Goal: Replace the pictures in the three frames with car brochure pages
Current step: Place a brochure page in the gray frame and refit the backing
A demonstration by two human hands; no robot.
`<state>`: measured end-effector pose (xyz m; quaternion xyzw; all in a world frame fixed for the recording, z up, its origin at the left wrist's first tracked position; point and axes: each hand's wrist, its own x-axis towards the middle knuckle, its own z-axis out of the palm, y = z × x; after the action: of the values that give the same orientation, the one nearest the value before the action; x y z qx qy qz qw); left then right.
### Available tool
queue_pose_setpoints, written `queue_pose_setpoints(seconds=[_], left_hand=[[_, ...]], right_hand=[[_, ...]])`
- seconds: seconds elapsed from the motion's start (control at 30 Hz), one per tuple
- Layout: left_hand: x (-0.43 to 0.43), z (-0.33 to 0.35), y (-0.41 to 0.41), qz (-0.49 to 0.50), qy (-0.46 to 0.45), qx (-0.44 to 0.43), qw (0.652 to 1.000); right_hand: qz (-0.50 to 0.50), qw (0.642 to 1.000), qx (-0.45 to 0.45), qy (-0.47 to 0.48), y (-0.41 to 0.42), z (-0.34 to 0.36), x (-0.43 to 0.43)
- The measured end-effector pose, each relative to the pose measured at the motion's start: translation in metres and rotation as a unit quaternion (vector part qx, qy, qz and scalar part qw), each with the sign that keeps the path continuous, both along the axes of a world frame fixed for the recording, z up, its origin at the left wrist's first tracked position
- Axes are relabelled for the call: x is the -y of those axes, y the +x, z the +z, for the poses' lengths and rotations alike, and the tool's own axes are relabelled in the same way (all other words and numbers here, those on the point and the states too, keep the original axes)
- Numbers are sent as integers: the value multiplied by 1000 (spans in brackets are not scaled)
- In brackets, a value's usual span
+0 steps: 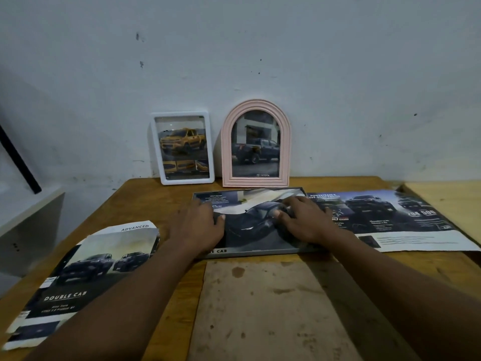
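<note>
A grey rectangular frame [250, 252] lies flat on the wooden table [145, 194], with a dark car brochure page [250, 222] laid in it. My left hand [200, 225] presses on the page's left part with fingers spread flat. On the page's right part rests my right hand [302, 220], its fingertips bent down onto the paper. Against the wall stand a white frame [182, 148] showing a yellow pickup and a pink arched frame [256, 144] showing a dark pickup.
A torn "Double Cab" brochure page [78, 277] lies at the front left. A wide brochure spread [390, 220] lies to the right of the grey frame. A stained brown board [260, 308] sits in front of me. A white cabinet [26, 225] stands at left.
</note>
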<state>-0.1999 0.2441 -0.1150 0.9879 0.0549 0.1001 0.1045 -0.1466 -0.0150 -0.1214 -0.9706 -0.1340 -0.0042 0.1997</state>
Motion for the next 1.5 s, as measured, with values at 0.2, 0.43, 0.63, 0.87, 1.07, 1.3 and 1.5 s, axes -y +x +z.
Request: queue_pose_setpoints(seconds=[0.2, 0.43, 0.63, 0.87, 1.07, 1.3, 1.5], left_hand=[[70, 17, 7, -108, 7, 28, 994], [163, 9, 4, -209, 43, -13, 977], [157, 7, 2, -209, -11, -17, 978], [134, 12, -25, -188, -28, 11, 982], [112, 21, -79, -85, 68, 31, 994], [79, 26, -141, 38, 59, -57, 996], [81, 23, -165, 74, -15, -70, 995]], right_hand=[[-42, 998, 11, 36, -18, 22, 39], [-38, 998, 25, 46, -51, 19, 95], [-8, 998, 58, 23, -61, 5, 93], [-57, 992, 110, -37, -81, 10, 95], [-144, 984, 71, -78, -126, 8, 105], [-181, 979, 49, -82, -167, 3, 93], [-250, 966, 58, -22, -189, -9, 80]])
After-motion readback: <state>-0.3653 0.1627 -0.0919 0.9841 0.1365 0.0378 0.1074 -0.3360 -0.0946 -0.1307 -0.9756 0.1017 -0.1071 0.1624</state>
